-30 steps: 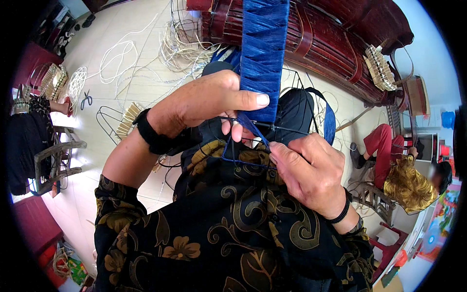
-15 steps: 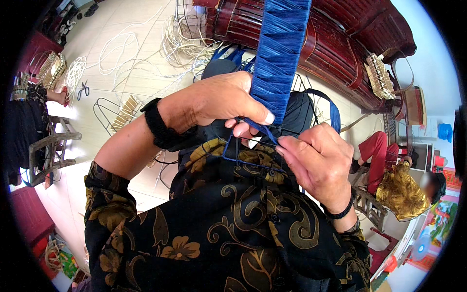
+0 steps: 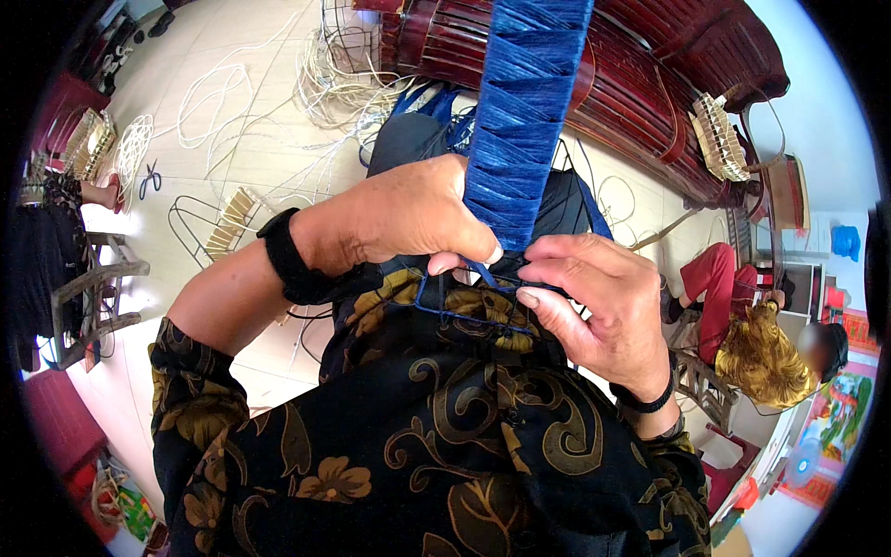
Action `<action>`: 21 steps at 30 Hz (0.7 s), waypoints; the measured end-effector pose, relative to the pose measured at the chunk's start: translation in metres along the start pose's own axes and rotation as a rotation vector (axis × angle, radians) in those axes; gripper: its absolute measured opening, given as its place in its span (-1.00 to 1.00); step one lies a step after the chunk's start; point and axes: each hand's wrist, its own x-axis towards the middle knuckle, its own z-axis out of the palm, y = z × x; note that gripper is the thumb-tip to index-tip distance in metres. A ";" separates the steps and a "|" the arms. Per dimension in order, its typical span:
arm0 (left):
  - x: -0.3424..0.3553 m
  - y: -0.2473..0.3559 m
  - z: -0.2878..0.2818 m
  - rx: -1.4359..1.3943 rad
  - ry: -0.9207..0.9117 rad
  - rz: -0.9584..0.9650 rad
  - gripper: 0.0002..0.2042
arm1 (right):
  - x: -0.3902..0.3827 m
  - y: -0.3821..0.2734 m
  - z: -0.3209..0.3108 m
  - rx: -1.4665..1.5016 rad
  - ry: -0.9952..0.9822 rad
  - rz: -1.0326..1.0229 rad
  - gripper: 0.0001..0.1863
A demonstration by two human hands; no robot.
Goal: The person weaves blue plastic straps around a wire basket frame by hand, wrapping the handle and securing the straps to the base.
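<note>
Blue band (image 3: 529, 121), illegible wall poster (image 3: 846, 408)

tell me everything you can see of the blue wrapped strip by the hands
The blue strip is long, flat and straight-sided, covered in glossy, fibre-like strands crossing in a zigzag of overlapping diagonals. It runs from the picture's upper edge, which cuts it off, down to the hands, its top leaning slightly right. The left hand holds its lower end; the right hand is close by, contact unclear.
</note>
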 end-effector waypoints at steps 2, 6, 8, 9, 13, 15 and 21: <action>0.001 0.002 0.004 0.015 0.052 -0.017 -0.84 | 0.000 0.000 0.000 0.008 0.005 0.014 -0.82; 0.001 0.006 0.005 0.120 0.120 -0.093 -0.71 | 0.005 0.002 0.000 0.062 0.005 0.066 -0.85; 0.001 0.007 0.009 0.066 0.143 -0.055 -0.70 | 0.006 0.003 0.000 0.066 0.008 0.077 -0.86; 0.001 0.007 0.010 0.039 0.155 -0.036 -0.69 | 0.006 0.003 0.000 0.068 0.009 0.083 -0.86; 0.004 0.007 0.006 0.049 0.154 -0.021 -0.66 | 0.004 0.009 0.002 0.169 0.043 0.168 -0.88; 0.008 -0.005 0.007 -0.041 0.167 0.049 -0.64 | 0.003 0.010 0.002 0.212 0.040 0.207 -0.88; 0.010 0.002 0.009 -0.268 0.143 -0.036 -0.62 | 0.004 0.021 -0.002 0.354 0.006 0.177 -0.83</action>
